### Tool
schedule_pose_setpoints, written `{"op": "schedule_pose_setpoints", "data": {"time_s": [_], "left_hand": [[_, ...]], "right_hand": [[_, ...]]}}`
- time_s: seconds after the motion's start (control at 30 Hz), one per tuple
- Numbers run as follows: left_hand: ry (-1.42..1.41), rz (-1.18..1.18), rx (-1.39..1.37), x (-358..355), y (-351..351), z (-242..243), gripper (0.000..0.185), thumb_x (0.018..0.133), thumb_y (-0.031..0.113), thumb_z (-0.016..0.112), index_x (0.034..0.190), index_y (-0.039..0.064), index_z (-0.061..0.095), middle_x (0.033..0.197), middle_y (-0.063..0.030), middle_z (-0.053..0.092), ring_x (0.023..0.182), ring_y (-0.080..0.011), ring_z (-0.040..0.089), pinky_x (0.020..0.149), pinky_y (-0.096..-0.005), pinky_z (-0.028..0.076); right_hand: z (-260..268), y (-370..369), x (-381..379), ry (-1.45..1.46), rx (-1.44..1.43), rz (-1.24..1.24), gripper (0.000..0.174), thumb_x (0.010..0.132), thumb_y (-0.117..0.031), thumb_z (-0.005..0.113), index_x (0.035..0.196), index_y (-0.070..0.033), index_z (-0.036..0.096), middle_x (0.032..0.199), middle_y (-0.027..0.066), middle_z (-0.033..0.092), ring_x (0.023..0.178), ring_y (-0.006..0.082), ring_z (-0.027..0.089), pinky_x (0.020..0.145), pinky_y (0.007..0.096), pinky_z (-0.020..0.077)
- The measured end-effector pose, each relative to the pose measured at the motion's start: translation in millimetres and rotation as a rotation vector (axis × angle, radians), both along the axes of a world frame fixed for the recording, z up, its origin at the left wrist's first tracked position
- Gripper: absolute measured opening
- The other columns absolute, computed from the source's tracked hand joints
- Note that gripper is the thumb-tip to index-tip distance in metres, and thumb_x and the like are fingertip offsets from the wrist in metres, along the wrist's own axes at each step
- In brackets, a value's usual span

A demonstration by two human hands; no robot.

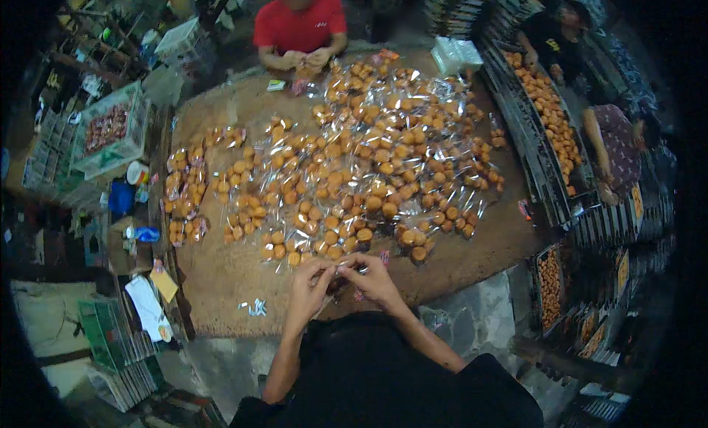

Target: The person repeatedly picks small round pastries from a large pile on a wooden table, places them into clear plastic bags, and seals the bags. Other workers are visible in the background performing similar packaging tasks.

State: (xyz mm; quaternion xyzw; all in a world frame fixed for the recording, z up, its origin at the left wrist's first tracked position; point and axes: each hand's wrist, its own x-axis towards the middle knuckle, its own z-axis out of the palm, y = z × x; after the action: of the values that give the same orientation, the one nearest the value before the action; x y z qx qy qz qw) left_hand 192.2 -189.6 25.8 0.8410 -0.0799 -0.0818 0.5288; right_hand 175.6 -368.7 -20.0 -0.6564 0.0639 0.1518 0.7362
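Note:
My left hand (311,288) and my right hand (371,278) meet at the near edge of a wooden table (221,295). Their fingertips pinch the top of a clear plastic bag (338,285), whose contents are mostly hidden under my hands. Just beyond my fingers lies a wide heap of clear bags of small round golden-brown baked goods (334,179). Small white strips (257,307) lie on the table left of my left hand. A pink and red label (359,295) shows beside my right hand.
Across the table a person in a red shirt (301,24) handles a bag. At right, more people stand by a long tray of baked goods (553,124). Packed bags (188,184) are grouped at the table's left. A plastic crate (108,129) stands beyond that edge; stacked trays (608,223) stand right.

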Motion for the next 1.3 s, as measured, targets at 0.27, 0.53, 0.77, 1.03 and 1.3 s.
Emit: {"op": "schedule_pose_setpoints", "data": {"time_s": [0.27,0.53,0.77,1.03,1.3], "left_hand": [[0.015,-0.070,0.057,11.4,-5.6,-28.9,0.029,0.084,0.002,0.072,0.113,0.005,0.073,0.104,-0.0145,0.072,0.090,-0.0257,0.069,0.077,-0.0328,0.054],[0.162,0.194,0.037,10.5,36.5,-93.7,0.015,0.089,0.009,0.072,0.102,0.001,0.072,0.087,-0.0059,0.068,0.077,-0.0147,0.061,0.069,-0.0289,0.049],[0.279,0.453,0.121,12.2,69.5,-95.5,0.016,0.092,0.013,0.072,0.099,-0.001,0.072,0.075,0.0019,0.061,0.069,-0.0070,0.049,0.063,-0.0261,0.041],[0.174,0.356,0.096,19.7,57.9,-86.2,0.013,0.091,0.010,0.071,0.099,0.000,0.072,0.083,-0.0016,0.066,0.075,-0.0090,0.054,0.069,-0.0265,0.045],[0.147,0.264,0.017,6.1,44.1,-78.1,0.014,0.090,0.009,0.072,0.100,-0.001,0.071,0.084,-0.0020,0.065,0.078,-0.0096,0.054,0.072,-0.0263,0.044]], "right_hand": [[-24.8,-2.1,26.9,0.105,0.063,-0.197,0.020,0.090,-0.008,0.074,0.097,-0.007,0.056,0.082,0.0003,0.061,0.073,0.0065,0.059,0.061,0.0227,0.0476],[-122.5,-11.9,20.5,0.024,-0.225,-0.120,0.026,0.091,-0.023,0.073,0.104,-0.002,0.066,0.091,0.0086,0.070,0.087,0.0186,0.068,0.077,0.0331,0.0527],[-213.6,-100.5,-9.0,0.469,-0.918,-0.121,0.044,0.089,-0.047,0.068,0.091,-0.003,0.072,0.087,0.0238,0.071,0.084,0.0405,0.070,0.074,0.0495,0.0552],[-244.0,-88.6,-12.9,0.427,-1.140,-0.149,0.045,0.093,-0.046,0.065,0.090,-0.002,0.072,0.087,0.0256,0.070,0.086,0.0442,0.069,0.077,0.0542,0.0549],[-245.4,-91.4,-19.2,0.455,-1.001,-0.244,0.042,0.095,-0.041,0.062,0.090,0.000,0.071,0.089,0.0268,0.070,0.088,0.0466,0.068,0.080,0.0542,0.0540]]}}
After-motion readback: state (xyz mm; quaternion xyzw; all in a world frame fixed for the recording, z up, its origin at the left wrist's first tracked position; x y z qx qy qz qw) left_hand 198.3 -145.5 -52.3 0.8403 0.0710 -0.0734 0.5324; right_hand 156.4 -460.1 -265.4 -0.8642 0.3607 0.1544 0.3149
